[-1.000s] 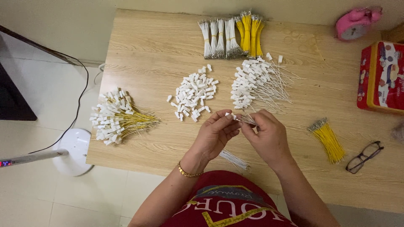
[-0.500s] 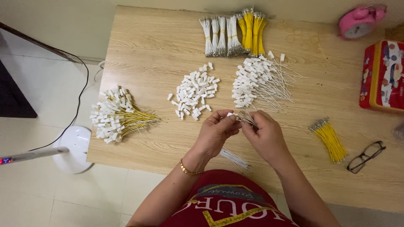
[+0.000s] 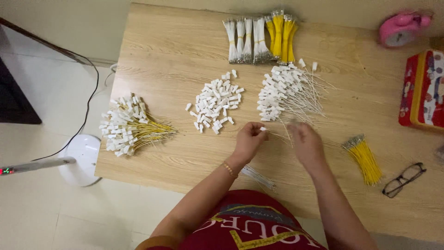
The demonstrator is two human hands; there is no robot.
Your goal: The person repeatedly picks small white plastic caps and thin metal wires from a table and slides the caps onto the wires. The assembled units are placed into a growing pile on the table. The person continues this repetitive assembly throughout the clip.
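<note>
We look down on a pale wooden table [image 3: 175, 51] standing on a light tiled floor, where a white fan base [image 3: 83, 159] and a dark cable sit off the table's left edge. Taking the loose pile of white plastic caps [image 3: 215, 102] at the table's middle as our landmark: bundles of white and yellow wires [image 3: 261, 37] lie beyond it, a heap of white wires with caps fitted [image 3: 286, 95] lies just to its right, and a heap of yellow capped wires [image 3: 129, 125] lies well to its left. Far right of it are a yellow wire bundle [image 3: 363, 157], glasses [image 3: 404, 179], a red tin [image 3: 423, 90] and a pink clock [image 3: 402, 28]. Our left hand [image 3: 249, 139], just below and right of the caps, pinches a single capped wire [image 3: 263, 129] between fingertips, its cap showing at the thumb. Our right hand [image 3: 305, 143] hovers beside it, blurred; we cannot tell whether its fingers grip anything.
</note>
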